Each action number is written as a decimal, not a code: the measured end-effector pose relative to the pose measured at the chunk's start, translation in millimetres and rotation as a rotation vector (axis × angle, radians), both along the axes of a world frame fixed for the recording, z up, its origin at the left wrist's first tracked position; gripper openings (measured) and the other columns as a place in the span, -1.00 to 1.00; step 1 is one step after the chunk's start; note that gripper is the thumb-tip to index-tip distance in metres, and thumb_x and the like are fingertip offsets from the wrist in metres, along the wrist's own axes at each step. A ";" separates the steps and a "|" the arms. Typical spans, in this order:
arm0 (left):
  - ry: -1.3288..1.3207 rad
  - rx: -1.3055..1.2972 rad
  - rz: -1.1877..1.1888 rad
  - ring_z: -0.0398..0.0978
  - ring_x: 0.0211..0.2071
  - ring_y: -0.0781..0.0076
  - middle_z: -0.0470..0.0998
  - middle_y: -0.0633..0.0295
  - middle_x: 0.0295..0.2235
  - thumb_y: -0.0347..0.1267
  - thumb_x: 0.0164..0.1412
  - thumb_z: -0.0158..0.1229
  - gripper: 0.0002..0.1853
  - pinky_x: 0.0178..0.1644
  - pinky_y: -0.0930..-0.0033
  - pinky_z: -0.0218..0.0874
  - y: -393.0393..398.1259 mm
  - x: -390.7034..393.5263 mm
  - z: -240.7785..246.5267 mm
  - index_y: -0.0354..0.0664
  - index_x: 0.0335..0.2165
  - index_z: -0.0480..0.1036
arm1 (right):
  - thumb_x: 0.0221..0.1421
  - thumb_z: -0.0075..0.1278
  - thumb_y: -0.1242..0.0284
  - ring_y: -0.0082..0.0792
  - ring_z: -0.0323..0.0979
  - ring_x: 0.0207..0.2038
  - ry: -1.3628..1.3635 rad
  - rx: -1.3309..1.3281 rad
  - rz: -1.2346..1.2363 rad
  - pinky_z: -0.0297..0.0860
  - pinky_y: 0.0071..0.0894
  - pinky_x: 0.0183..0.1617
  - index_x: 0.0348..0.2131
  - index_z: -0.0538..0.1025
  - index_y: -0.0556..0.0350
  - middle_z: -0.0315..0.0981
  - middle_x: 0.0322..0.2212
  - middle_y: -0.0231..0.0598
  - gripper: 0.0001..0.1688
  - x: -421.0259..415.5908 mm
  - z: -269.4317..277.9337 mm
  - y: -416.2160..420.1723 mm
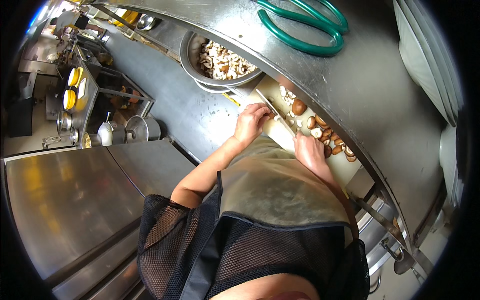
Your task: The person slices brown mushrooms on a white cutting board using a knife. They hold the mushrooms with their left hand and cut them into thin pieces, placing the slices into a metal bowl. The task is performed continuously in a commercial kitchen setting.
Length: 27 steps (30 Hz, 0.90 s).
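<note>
My right hand (309, 150) grips the handle end of a kitchen knife (265, 99), its blade slanting away over a pale cutting board (345, 169). Against the blade, the curled fingers of my left hand (250, 122) press on a brown mushroom, mostly hidden beneath them. White mushroom slices (286, 93) lie beyond the knife. One larger brown-capped mushroom (299, 107) sits near them. Several more whole mushrooms (327, 135) are heaped on the board beside my right hand. A metal bowl (186, 56) past the board's far end contains many sliced mushrooms (227, 62).
A steel shelf (375, 93) overhangs the board's far side, carrying green-handled scissors (303, 45) and stacked white dishes (423, 56). Behind me stands a steel counter (75, 198). Pots (144, 129) are to the left. Another person (71, 22) is at the far end.
</note>
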State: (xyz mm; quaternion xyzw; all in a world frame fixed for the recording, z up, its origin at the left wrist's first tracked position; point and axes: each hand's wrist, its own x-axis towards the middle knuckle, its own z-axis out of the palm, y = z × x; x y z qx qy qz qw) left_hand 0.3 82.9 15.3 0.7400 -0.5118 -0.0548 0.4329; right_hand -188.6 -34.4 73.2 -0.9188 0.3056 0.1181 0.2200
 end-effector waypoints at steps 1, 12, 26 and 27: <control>-0.007 -0.011 0.008 0.50 -0.24 0.09 0.55 0.16 -0.25 -0.58 -0.07 0.25 -0.77 -0.17 0.19 0.38 1.2 0.5 -0.5 -0.24 -0.33 0.53 | 0.23 -0.10 0.32 0.19 0.53 -0.42 0.018 -0.010 0.006 0.41 0.13 -0.31 -0.33 0.49 0.23 0.49 -0.56 0.20 -0.70 -0.8 8.7 2.3; -0.004 -0.069 0.023 0.50 -0.26 0.10 0.55 0.15 -0.30 -0.57 -0.07 0.25 -0.81 -0.19 0.20 0.37 2.8 -0.4 -4.4 -0.23 -0.36 0.53 | 0.24 -0.11 0.35 0.16 0.53 -0.43 0.032 -0.078 0.046 0.41 0.10 -0.32 -0.30 0.51 0.25 0.48 -0.60 0.18 -0.70 -4.6 16.3 3.9; -0.043 -0.063 0.039 0.51 -0.33 0.15 0.55 0.19 -0.35 -0.56 -0.04 0.28 -0.82 -0.25 0.25 0.38 3.9 0.8 -9.7 -0.20 -0.37 0.54 | 0.23 -0.09 0.35 0.15 0.54 -0.40 0.075 0.005 0.001 0.41 0.09 -0.28 -0.29 0.51 0.24 0.49 -0.58 0.16 -0.71 -5.4 15.7 6.7; -0.056 -0.061 0.039 0.52 -0.33 0.15 0.55 0.19 -0.35 -0.56 -0.04 0.28 -0.82 -0.25 0.25 0.38 2.9 1.9 -10.4 -0.20 -0.37 0.54 | 0.23 -0.09 0.34 0.15 0.54 -0.40 0.049 0.012 0.007 0.41 0.08 -0.28 -0.28 0.51 0.24 0.50 -0.58 0.16 -0.71 1.7 6.4 5.3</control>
